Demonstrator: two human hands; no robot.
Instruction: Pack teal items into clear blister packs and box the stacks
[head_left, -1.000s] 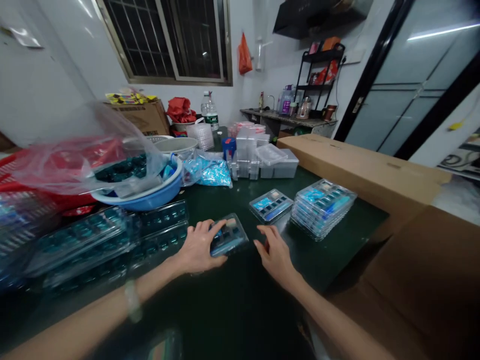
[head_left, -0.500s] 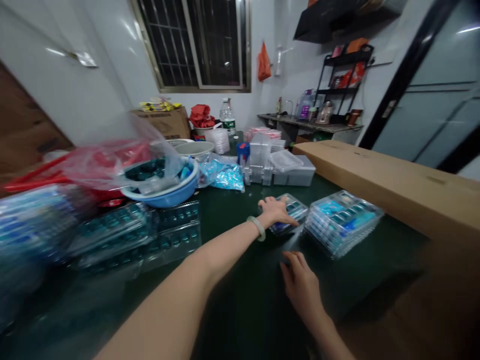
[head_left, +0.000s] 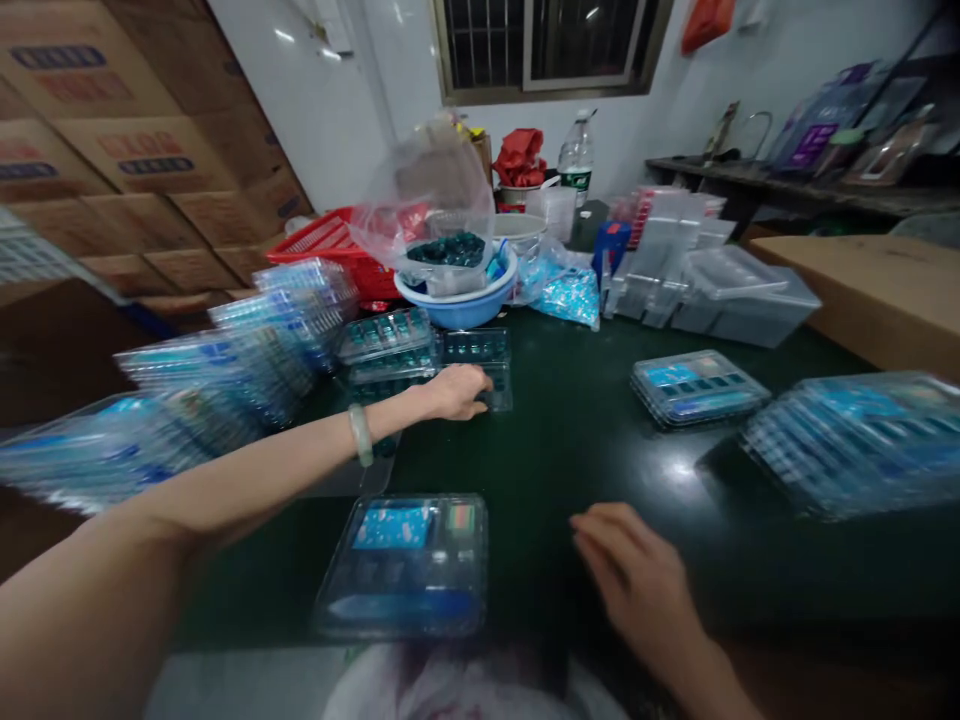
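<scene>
From my seat far away, I see that the view has swung to the left since a moment ago, and the left hand point(head_left: 457, 392) has moved left too. It was on a tray by the stack on the right. Now it reaches over the dark green desk point(head_left: 585, 480) to a clear plastic tray point(head_left: 480, 372) of small dark teal pieces, near the far side of the desk, a bit left of the middle. The fingers point(head_left: 476, 385) curl over the near end of the tray and touch it. I cannot tell if they grip it or just rest on it.

The right hand point(head_left: 637, 580) is near the front edge of the desk. Its fingers are loose and a little open, and they hold nothing. To its left, a clear tray with blue cards point(head_left: 401, 565) lies at the front edge, not touching either hand.

Toward the right side of the desk, a lone tray point(head_left: 697, 388) sits apart from a blurry stack of trays point(head_left: 847, 445). More stacked trays point(head_left: 225, 390) reach past the left edge. Behind the left hand sits a blue basin point(head_left: 457, 298), with a red basket point(head_left: 330, 245) just beside it.
</scene>
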